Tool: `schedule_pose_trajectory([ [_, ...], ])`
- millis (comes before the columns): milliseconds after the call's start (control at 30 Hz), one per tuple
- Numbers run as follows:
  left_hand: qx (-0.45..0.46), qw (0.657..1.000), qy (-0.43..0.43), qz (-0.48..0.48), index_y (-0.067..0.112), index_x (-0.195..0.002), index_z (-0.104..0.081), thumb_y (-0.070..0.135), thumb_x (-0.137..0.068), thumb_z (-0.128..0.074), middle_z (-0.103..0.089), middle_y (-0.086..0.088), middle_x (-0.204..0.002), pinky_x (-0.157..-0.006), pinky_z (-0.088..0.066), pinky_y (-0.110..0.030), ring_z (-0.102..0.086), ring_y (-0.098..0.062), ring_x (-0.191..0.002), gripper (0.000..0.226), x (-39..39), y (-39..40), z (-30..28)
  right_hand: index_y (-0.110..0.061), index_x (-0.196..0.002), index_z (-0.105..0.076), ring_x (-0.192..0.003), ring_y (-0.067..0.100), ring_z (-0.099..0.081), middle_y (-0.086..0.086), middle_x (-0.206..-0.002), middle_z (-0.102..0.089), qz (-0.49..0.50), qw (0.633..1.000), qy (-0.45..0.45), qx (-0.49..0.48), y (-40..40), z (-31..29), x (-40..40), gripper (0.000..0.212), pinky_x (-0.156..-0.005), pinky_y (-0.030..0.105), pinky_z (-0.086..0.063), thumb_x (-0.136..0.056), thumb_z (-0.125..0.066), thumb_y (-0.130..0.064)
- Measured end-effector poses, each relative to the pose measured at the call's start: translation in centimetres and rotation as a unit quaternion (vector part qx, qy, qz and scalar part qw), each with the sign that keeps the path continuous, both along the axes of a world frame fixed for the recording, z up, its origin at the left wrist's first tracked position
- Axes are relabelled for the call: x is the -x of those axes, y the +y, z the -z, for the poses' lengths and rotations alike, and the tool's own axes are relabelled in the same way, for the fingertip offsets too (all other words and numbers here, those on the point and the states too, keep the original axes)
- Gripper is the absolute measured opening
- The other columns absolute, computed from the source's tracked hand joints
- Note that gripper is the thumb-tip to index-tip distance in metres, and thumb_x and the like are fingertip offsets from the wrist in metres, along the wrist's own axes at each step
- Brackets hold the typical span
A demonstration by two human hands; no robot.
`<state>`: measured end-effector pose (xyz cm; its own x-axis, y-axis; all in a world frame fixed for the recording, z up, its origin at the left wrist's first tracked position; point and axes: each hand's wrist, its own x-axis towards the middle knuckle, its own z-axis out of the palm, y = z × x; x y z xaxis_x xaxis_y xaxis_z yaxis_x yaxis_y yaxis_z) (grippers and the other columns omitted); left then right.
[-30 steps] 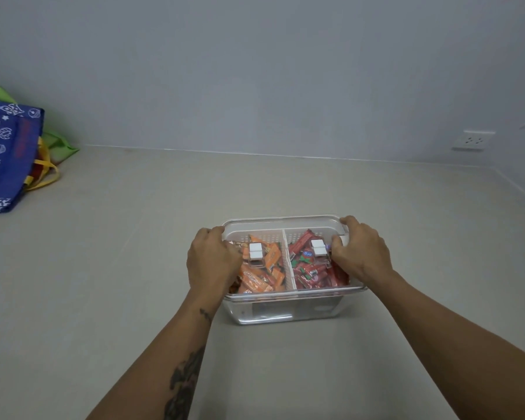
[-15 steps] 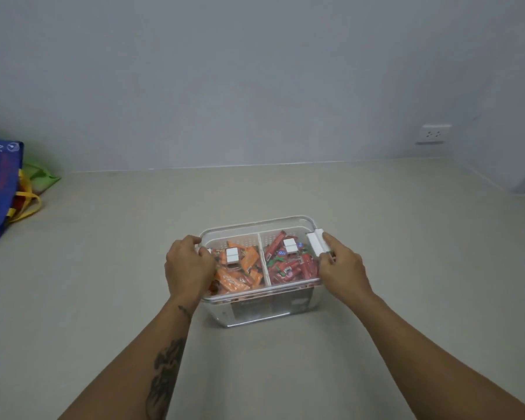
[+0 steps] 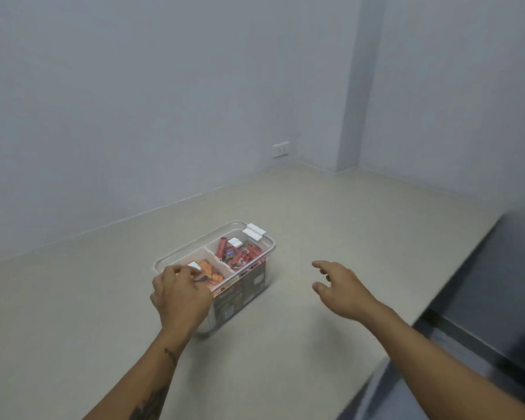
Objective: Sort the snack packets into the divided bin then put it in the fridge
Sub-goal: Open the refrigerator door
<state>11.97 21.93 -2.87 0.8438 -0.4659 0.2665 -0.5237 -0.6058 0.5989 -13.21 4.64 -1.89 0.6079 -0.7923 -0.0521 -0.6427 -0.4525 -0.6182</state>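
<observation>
wall socket point(image 3: 281, 149), beige floor point(image 3: 346, 225)

I can't read any text here. The red packets point(image 3: 240, 256) in the far compartment of my divided bin point(image 3: 194, 247) carry small blue and green marks near the centre of the frame, but they are too blurred to make out as letters. The dark label point(image 3: 243, 291) on the bin's near wall shows only pale smudges. The orange packets point(image 3: 208, 272) show no legible print.
</observation>
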Motion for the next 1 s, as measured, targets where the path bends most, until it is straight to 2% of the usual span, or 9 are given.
schedule_pose_trajectory([
  [167, 0.101, 0.962, 0.107, 0.229, 0.022, -0.084, -0.069, 0.011, -0.084, -0.053, -0.071, -0.001, -0.084, -0.08, -0.054, -0.04, -0.064, -0.025, -0.08, 0.019, 7.2, -3.4, -3.9, -0.024, -0.152, -0.033, -0.142, 0.023, -0.033, 0.001, -0.154, -0.034, 0.113, 0.991, 0.049, 0.06, 4.4, -3.2, 10.9, 0.059, -0.117, 0.041, -0.029, -0.097, -0.052, -0.033],
  [267, 0.134, 0.905, 0.195, 0.355, 0.025, -0.084, -0.069, 0.007, -0.088, -0.059, -0.072, 0.002, -0.085, -0.079, -0.055, -0.037, -0.07, -0.02, -0.081, 0.021, 13.3, -5.9, -5.7, -0.028, -0.152, -0.032, -0.139, 0.026, -0.034, 0.0, -0.153, -0.034, 0.203, 0.97, 0.082, 0.11, 7.0, -6.4, 18.5, 0.06, -0.113, 0.046, -0.033, -0.095, -0.052, -0.034],
  [433, 0.104, 0.802, 0.272, 0.522, 0.02, -0.097, -0.07, 0.01, -0.095, -0.058, -0.071, -0.001, -0.095, -0.078, -0.055, -0.035, -0.072, -0.018, -0.08, 0.015, 24.4, -7.6, -7.1, -0.027, -0.15, -0.035, -0.135, 0.028, -0.037, 0.001, -0.147, -0.038, 0.321, 0.919, 0.129, 0.19, 11.9, -10.8, 30.4, 0.06, -0.11, 0.043, -0.034, -0.094, -0.052, -0.035],
  [600, 0.088, 0.729, 0.334, 0.591, 0.019, -0.102, -0.066, 0.01, -0.097, -0.057, -0.067, -0.006, -0.097, -0.073, -0.051, -0.035, -0.066, -0.024, -0.085, 0.014, 35.2, -9.8, -8.2, -0.029, -0.152, -0.031, -0.141, 0.028, -0.029, 0.004, -0.155, -0.032, 0.387, 0.875, 0.175, 0.231, 14.0, -13.7, 38.6, 0.065, -0.115, 0.043, -0.028, -0.091, -0.053, -0.035],
  [700, 0.079, 0.712, 0.289, 0.635, 0.029, -0.113, -0.06, 0.018, -0.096, -0.06, -0.063, 0.0, -0.113, -0.094, -0.051, -0.043, -0.061, -0.023, -0.108, 0.02, 41.1, -11.8, -8.6, -0.029, -0.153, -0.029, -0.142, 0.028, -0.026, 0.005, -0.156, -0.029, 0.391, 0.863, 0.206, 0.243, 13.0, -14.8, 41.7, 0.067, -0.116, 0.044, -0.026, -0.091, -0.053, -0.037],
  [767, 0.075, 0.706, 0.262, 0.653, 0.028, -0.133, -0.05, 0.024, -0.097, -0.059, -0.051, 0.002, -0.13, -0.104, -0.044, -0.038, -0.052, -0.017, -0.119, 0.038, 46.1, -13.1, -9.5, -0.028, -0.153, -0.027, -0.142, 0.029, -0.025, 0.006, -0.155, -0.027, 0.388, 0.861, 0.22, 0.244, 11.3, -15.1, 44.3, 0.068, -0.116, 0.045, -0.025, -0.091, -0.052, -0.037],
  [833, 0.064, 0.713, 0.25, 0.652, 0.026, -0.147, -0.036, 0.03, -0.098, -0.057, -0.039, 0.002, -0.141, -0.107, -0.037, -0.034, -0.042, -0.013, -0.124, 0.054, 48.6, -13.5, -10.3, -0.026, -0.153, -0.026, -0.141, 0.03, -0.026, 0.008, -0.154, -0.028, 0.373, 0.859, 0.247, 0.25, 10.2, -14.9, 44.0, 0.069, -0.117, 0.047, -0.024, -0.089, -0.052, -0.035],
  [900, 0.048, 0.726, 0.237, 0.644, 0.028, -0.154, -0.023, 0.037, -0.098, -0.054, -0.027, 0.0, -0.155, -0.115, -0.029, -0.038, -0.033, -0.017, -0.137, 0.065, 52.0, -15.0, -10.9, -0.022, -0.151, -0.031, -0.135, 0.033, -0.034, 0.011, -0.148, -0.036, 0.363, 0.845, 0.267, 0.287, 8.5, -13.6, 45.0, 0.073, -0.116, 0.049, -0.026, -0.082, -0.054, -0.03],
  [1000, 0.051, 0.74, 0.259, 0.618, 0.034, -0.156, -0.017, 0.042, -0.1, -0.048, -0.021, 0.003, -0.161, -0.119, -0.02, -0.04, -0.023, -0.019, -0.147, 0.064, 55.2, -17.9, -11.7, -0.015, -0.145, -0.046, -0.129, 0.039, -0.045, 0.017, -0.139, -0.047, 0.36, 0.836, 0.238, 0.339, 6.3, -10.6, 46.0, 0.081, -0.115, 0.054, -0.03, -0.066, -0.061, -0.028],
])
